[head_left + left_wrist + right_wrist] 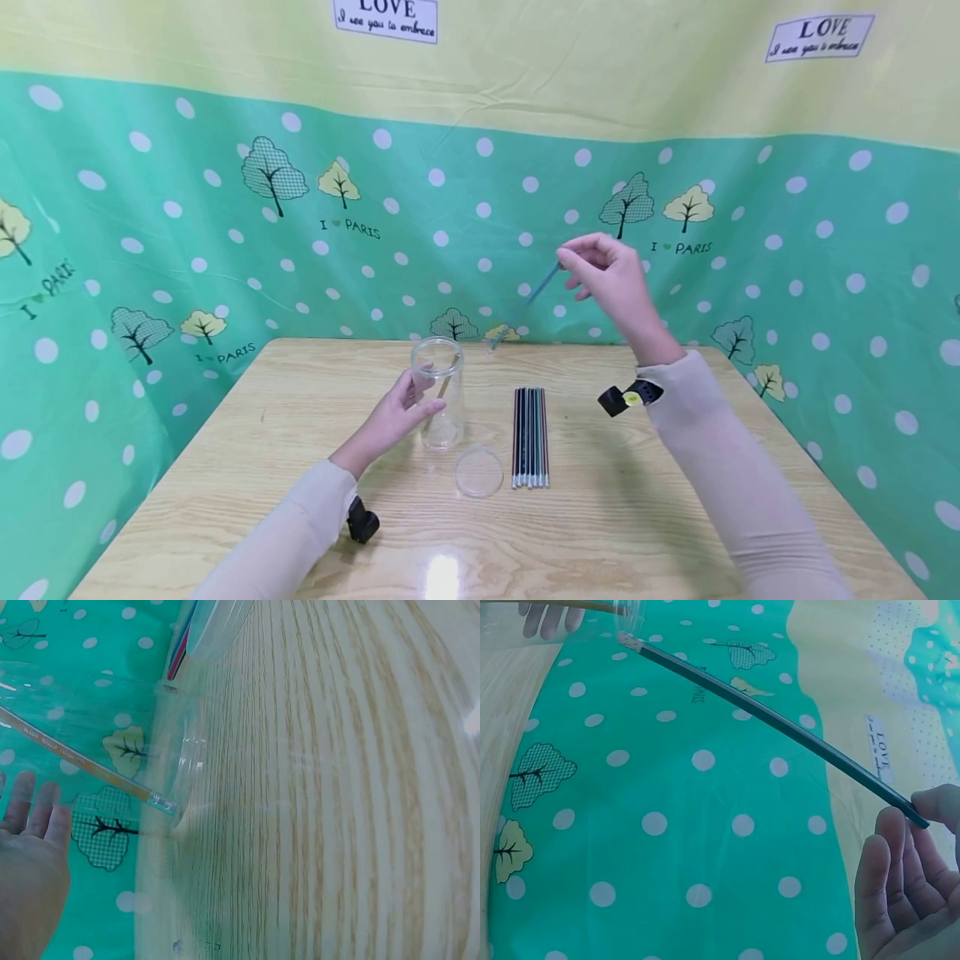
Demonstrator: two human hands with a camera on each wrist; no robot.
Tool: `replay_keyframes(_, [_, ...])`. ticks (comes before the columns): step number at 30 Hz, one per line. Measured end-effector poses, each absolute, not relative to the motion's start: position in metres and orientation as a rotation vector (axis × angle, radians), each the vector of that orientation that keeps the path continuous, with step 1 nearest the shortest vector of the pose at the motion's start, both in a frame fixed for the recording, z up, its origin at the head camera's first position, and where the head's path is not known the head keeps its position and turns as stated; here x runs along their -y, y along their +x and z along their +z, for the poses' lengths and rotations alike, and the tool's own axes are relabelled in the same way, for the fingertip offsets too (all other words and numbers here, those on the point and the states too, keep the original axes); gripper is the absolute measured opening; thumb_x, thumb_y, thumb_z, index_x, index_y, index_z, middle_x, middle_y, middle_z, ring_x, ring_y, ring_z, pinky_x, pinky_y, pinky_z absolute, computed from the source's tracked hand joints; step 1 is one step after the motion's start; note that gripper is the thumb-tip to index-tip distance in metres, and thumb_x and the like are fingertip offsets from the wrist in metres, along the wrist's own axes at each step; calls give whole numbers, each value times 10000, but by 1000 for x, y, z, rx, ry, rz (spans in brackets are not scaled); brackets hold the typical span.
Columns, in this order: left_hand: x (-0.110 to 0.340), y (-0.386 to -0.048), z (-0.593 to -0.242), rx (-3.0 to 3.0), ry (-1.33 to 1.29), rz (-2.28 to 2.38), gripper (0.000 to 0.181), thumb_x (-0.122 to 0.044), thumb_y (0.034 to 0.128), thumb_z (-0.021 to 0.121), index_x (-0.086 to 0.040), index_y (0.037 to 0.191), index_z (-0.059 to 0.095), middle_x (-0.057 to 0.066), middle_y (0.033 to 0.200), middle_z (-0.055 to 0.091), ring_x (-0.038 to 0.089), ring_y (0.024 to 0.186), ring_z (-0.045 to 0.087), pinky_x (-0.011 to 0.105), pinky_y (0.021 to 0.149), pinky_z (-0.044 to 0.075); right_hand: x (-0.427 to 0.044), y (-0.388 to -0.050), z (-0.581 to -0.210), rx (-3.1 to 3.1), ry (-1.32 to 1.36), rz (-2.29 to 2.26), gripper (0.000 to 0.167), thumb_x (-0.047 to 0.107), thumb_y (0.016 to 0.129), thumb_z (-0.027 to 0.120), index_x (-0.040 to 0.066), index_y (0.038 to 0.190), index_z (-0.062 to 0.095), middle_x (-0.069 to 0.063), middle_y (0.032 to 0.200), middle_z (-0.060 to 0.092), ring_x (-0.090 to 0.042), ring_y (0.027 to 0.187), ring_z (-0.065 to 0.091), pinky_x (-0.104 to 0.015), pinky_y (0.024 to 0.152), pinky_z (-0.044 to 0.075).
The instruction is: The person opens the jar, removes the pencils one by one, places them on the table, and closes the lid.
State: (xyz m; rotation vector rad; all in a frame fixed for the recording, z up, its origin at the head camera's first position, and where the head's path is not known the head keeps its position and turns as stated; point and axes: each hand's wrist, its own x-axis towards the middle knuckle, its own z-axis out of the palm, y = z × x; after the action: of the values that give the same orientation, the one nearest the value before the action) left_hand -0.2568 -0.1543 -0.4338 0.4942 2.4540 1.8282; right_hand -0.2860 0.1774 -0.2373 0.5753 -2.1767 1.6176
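My left hand [392, 418] holds a clear jar [444, 429] upright on the table, fingers behind it and thumb at its near side. Inside leans one yellow-brown pencil [90, 766], its metal-capped end down at the jar's bottom in the left wrist view. Up to the right, my right hand [611, 279] pinches a dark green-blue pencil [780, 729] by its far tip between thumb and fingers. That pencil slants down to the left, and its eraser end appears close to the jar's rim in the right wrist view. Whether they touch I cannot tell.
A round clear lid [478, 472] lies flat just in front of the jar. To its right, several dark pencils [530, 437] lie side by side, metal ends toward me. Behind the wooden table [300, 400] hangs a green and yellow printed curtain [480, 183].
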Motion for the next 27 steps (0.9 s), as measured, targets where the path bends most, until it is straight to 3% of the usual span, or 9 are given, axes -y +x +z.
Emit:
replay_keyframes(14, [155,-259,-434,-2441,523,1830,720,-354,962,692,-252,1556,298,210,1544,374,434,1423,329,576,1144,297,-194,-294,-260,2263,442,1649,411,428,931,714,98,1170,666,-98,1000,710,-218,777,661,-288,641,584])
replay_keyframes(21, [155,-258,-433,-2439,508,1831,717,-360,961,692,-265,1552,297,190,1538,390,412,1427,336,561,1148,297,-200,-304,-280,2313,405,1736,416,417,936,711,81,1178,669,-59,1001,713,-275,762,645,-302,635,589])
replay_keyframes(27, [154,-258,-434,-2438,528,1836,729,-345,967,687,-265,1565,276,201,1538,386,412,1427,335,566,1152,287,-206,-317,-308,2450,289,1790,461,426,956,682,76,1253,644,-65,1062,658,-179,737,610,-330,704,591])
